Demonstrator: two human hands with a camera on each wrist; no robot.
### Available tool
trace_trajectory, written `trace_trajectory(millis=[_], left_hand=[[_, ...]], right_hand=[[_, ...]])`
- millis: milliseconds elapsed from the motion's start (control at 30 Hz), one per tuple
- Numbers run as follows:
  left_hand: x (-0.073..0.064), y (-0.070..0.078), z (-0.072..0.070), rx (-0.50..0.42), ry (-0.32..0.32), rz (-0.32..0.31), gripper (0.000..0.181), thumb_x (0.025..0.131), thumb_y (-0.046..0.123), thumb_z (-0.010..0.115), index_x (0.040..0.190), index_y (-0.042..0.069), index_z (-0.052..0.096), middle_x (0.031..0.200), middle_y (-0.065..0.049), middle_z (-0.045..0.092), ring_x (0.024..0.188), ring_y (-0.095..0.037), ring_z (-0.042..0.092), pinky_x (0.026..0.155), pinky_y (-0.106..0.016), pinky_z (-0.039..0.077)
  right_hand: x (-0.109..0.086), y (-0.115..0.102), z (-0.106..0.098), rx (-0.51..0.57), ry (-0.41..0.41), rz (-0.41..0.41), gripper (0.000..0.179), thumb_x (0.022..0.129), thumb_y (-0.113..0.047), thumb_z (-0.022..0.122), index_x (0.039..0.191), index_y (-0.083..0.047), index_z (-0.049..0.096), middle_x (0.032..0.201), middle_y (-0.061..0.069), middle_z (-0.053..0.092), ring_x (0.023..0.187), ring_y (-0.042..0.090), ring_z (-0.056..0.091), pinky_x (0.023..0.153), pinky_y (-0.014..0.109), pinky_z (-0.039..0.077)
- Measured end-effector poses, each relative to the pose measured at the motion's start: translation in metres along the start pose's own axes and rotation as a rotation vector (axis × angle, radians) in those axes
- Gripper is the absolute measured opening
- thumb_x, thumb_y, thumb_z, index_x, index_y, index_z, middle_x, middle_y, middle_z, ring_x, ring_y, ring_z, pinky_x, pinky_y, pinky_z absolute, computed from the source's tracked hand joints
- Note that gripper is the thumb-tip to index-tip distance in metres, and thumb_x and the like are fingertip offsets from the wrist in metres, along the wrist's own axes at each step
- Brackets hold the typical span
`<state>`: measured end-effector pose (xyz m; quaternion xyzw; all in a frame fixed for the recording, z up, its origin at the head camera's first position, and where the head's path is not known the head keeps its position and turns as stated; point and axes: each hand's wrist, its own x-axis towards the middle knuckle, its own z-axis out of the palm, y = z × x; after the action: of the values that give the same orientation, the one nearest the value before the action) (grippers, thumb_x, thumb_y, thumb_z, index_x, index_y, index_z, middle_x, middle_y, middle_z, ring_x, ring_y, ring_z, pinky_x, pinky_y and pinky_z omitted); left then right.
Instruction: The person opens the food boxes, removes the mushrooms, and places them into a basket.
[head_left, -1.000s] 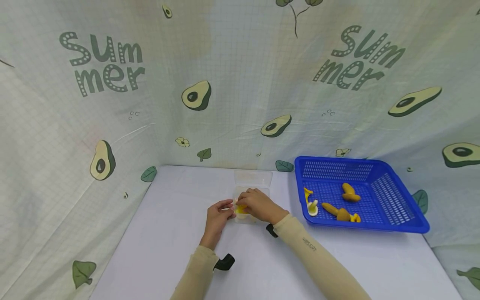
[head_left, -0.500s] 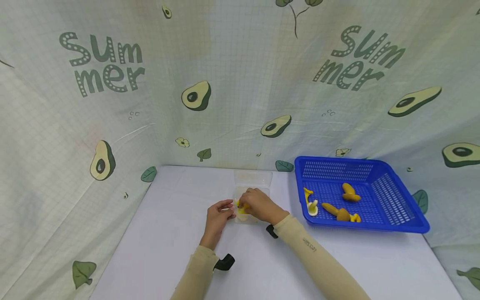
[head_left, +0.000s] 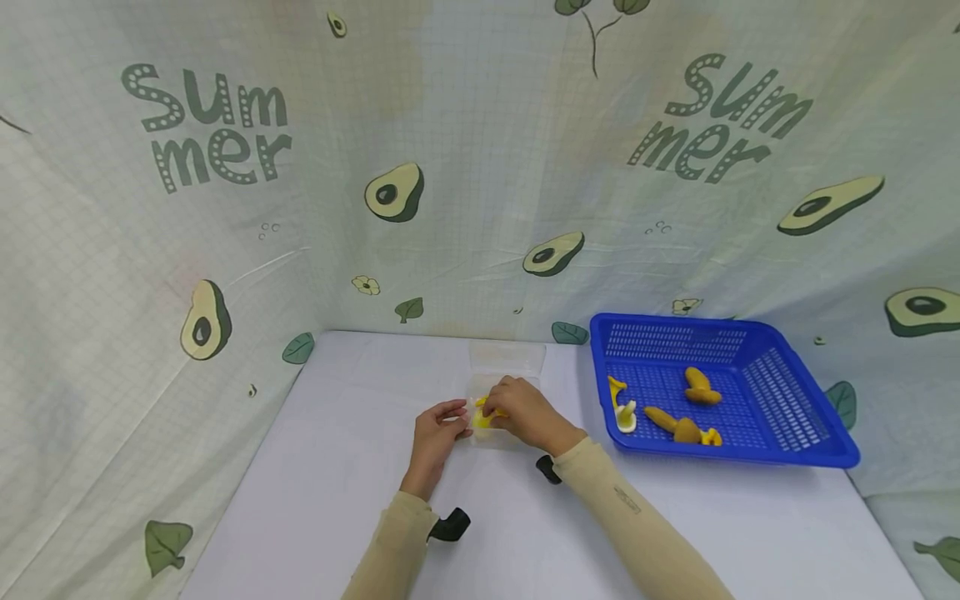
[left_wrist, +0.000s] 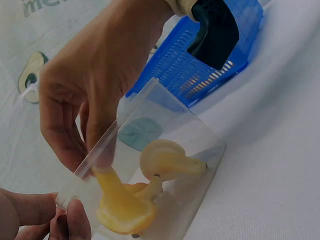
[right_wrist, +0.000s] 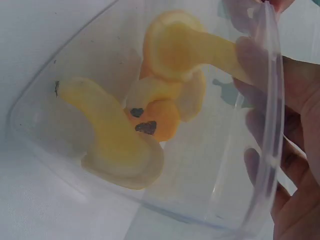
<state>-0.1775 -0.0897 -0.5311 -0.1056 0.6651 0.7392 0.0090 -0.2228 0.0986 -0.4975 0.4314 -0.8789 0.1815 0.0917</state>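
Observation:
A clear plastic box [head_left: 491, 439] stands on the white table with its lid [head_left: 508, 357] tipped back. My left hand [head_left: 437, 433] pinches the box's left edge; in the left wrist view its fingertips [left_wrist: 75, 215] show at the rim. Reaching over the rim, my right hand [head_left: 525, 412] grips a yellow toy mushroom [left_wrist: 122, 205] by its stem, cap down inside the box. Beside it lie a pale mushroom [left_wrist: 167, 159] and, seen through the wall in the right wrist view, a beige-yellow mushroom [right_wrist: 117, 140] and an orange piece [right_wrist: 165, 122], partly overlapped.
To the right, a blue basket [head_left: 750, 454] holds brown mushrooms [head_left: 697, 387], a white-based piece [head_left: 626, 417] and small yellow pieces [head_left: 710, 436]. A printed curtain [head_left: 465, 167] hangs behind the table [head_left: 337, 433]. Black wrist mounts [head_left: 450, 525] jut from both sleeves.
My right hand has shifted slightly to the right, and the yellow mushroom in its fingers has turned a little within the box. The left hand stays in place.

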Motion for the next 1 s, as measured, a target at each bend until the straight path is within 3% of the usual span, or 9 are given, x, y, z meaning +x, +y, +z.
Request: trace_trajectory(millis=[167, 367, 633, 833, 1000], left_hand=[[0.001, -0.001, 0.0, -0.006, 0.0, 0.007, 0.034, 0.095, -0.014, 0.064, 0.129, -0.019, 0.063, 0.113, -0.028, 0.065, 0.08, -0.013, 0.066, 0.066, -0.02, 0.061], [0.001, -0.001, 0.0, 0.006, 0.001, -0.001, 0.034, 0.094, -0.015, 0.064, 0.128, -0.018, 0.065, 0.109, -0.023, 0.067, 0.079, -0.012, 0.065, 0.067, -0.021, 0.062], [-0.001, 0.0, 0.0, 0.016, 0.005, 0.004, 0.036, 0.094, -0.014, 0.065, 0.13, -0.018, 0.063, 0.114, -0.028, 0.066, 0.087, -0.02, 0.067, 0.068, -0.023, 0.063], [0.0, -0.001, 0.0, 0.01, 0.002, 0.001, 0.036, 0.095, -0.013, 0.067, 0.13, -0.018, 0.063, 0.112, -0.024, 0.067, 0.086, -0.016, 0.066, 0.068, -0.023, 0.063], [-0.002, 0.0, 0.001, 0.011, -0.002, -0.001, 0.036, 0.095, -0.013, 0.066, 0.131, -0.017, 0.063, 0.115, -0.026, 0.066, 0.085, -0.014, 0.065, 0.068, -0.023, 0.063]], right_hand=[[-0.006, -0.004, -0.007, 0.007, 0.082, 0.0, 0.017, 0.08, -0.008, 0.092, 0.092, -0.011, 0.081, 0.096, -0.001, 0.076, 0.097, 0.021, 0.065, 0.088, 0.039, 0.057], [-0.014, -0.007, -0.017, -0.001, 0.205, -0.009, 0.022, 0.077, -0.003, 0.093, 0.092, -0.011, 0.079, 0.098, -0.001, 0.075, 0.1, 0.021, 0.065, 0.089, 0.04, 0.058], [-0.03, -0.005, -0.032, -0.06, 0.353, -0.057, 0.024, 0.075, 0.0, 0.093, 0.092, -0.011, 0.08, 0.098, 0.0, 0.074, 0.099, 0.022, 0.064, 0.086, 0.04, 0.058], [-0.044, -0.002, -0.047, -0.097, 0.396, -0.091, 0.024, 0.076, 0.002, 0.092, 0.093, -0.009, 0.079, 0.098, 0.003, 0.074, 0.099, 0.024, 0.064, 0.084, 0.042, 0.057], [-0.057, 0.0, -0.061, -0.138, 0.405, -0.065, 0.026, 0.075, 0.003, 0.092, 0.094, -0.009, 0.08, 0.099, 0.002, 0.074, 0.099, 0.025, 0.064, 0.087, 0.044, 0.059]])
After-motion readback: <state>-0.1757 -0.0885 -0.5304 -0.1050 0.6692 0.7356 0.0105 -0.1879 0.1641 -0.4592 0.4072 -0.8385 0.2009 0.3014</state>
